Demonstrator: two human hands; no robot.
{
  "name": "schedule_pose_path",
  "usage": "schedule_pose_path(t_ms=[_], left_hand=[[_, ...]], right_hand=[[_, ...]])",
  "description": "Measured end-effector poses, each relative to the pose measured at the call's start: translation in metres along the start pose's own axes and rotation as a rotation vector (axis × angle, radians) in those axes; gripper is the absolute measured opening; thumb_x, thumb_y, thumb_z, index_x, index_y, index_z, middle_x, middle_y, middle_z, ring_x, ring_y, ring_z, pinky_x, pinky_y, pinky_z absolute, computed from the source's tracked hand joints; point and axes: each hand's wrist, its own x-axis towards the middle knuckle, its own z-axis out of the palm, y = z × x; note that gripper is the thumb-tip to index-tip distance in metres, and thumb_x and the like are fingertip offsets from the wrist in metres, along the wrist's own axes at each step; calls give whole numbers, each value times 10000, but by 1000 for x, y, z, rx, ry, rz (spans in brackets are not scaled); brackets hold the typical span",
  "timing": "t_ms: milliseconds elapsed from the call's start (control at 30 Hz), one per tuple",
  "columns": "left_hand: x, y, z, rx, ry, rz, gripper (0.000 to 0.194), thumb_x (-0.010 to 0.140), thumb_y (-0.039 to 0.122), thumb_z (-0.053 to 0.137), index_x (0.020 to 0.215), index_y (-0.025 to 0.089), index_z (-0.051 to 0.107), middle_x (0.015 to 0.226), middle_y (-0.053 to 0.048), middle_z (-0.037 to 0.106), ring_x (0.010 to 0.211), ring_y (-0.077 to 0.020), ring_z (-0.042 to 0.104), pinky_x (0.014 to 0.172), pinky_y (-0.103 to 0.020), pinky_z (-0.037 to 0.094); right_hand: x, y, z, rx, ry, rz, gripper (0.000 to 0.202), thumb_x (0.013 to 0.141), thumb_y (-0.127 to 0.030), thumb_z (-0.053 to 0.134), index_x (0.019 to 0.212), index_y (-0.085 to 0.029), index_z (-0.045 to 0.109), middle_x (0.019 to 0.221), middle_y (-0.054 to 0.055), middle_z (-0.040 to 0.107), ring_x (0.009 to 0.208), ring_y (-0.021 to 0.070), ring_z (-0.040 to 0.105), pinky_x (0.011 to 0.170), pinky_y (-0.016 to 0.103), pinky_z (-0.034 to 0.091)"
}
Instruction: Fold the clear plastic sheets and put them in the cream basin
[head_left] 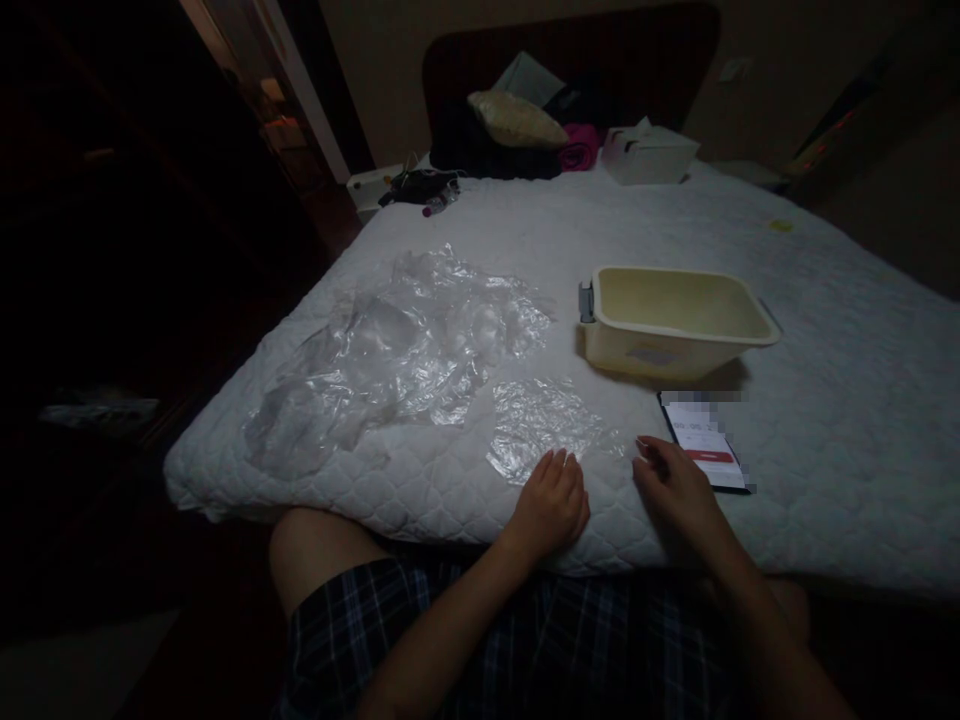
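My left hand [551,505] rests on the near edge of a small crinkled clear plastic bag [536,425], its fingers lying fairly flat. Past that bag's right end, my right hand [679,490] hovers low over the bed, fingers bent and the tips apart, with nothing visible in it. Just beyond the right hand lies a phone [701,440] with its screen lit, partly blurred out. A larger heap of crumpled clear plastic bags [405,350] spreads to the left. Behind the phone stands a cream plastic bin [660,350] with grey handle clips and nothing visible inside.
A white quilted cover [847,430] lies over the bed. Toward the headboard [637,50] are a patterned cushion [519,120], a rolled magenta cloth [577,148], a white tissue box [651,155] and a small bottle [439,203]. The room is dim.
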Motion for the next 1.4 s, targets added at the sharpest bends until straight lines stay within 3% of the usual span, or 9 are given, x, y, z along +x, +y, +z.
schedule_pose_path(t_ms=[233,367,567,800,1033,1400], left_hand=[[-4,-1,4,15,-19,8,386,846,243,411,1131,11,530,1191,-184,556,1175,-286,465,1033,-438,333],[-5,-1,4,26,-39,18,403,849,253,404,1162,20,507,1244,-188,519,1206,-278,437,1046,-451,306],[-5,-1,4,33,-40,22,406,852,257,392,1164,25,507,1236,-184,526,1202,-284,441,1048,-462,295],[-5,-1,4,43,-23,24,405,847,265,398,1144,20,523,1215,-175,539,1197,-295,442,1062,-454,273],[-6,-1,4,65,-62,31,423,854,282,386,1163,21,509,1246,-188,515,1210,-298,431,1058,-468,266],[-3,0,-4,85,-68,33,438,858,261,382,1215,26,480,1331,-178,440,1287,-294,328,1071,-447,251]], right_hand=[[14,-9,3,81,-96,167,297,756,-495,526,764,-201,565,634,16,566,574,174,532,518,299,408],[23,-9,4,290,-152,189,280,743,-485,552,698,-211,523,595,-11,530,547,146,496,500,274,391],[33,-11,6,559,-255,293,289,728,-491,569,685,-208,528,615,-3,540,529,133,477,467,258,374],[42,-27,13,742,-278,319,285,728,-489,589,700,-209,543,645,0,559,587,135,522,522,256,400],[43,-45,20,727,-304,285,344,762,-535,524,762,-196,584,783,52,620,625,142,541,551,267,415],[42,-42,29,774,-313,348,288,708,-478,629,779,-199,649,825,57,656,742,163,568,663,277,429]])
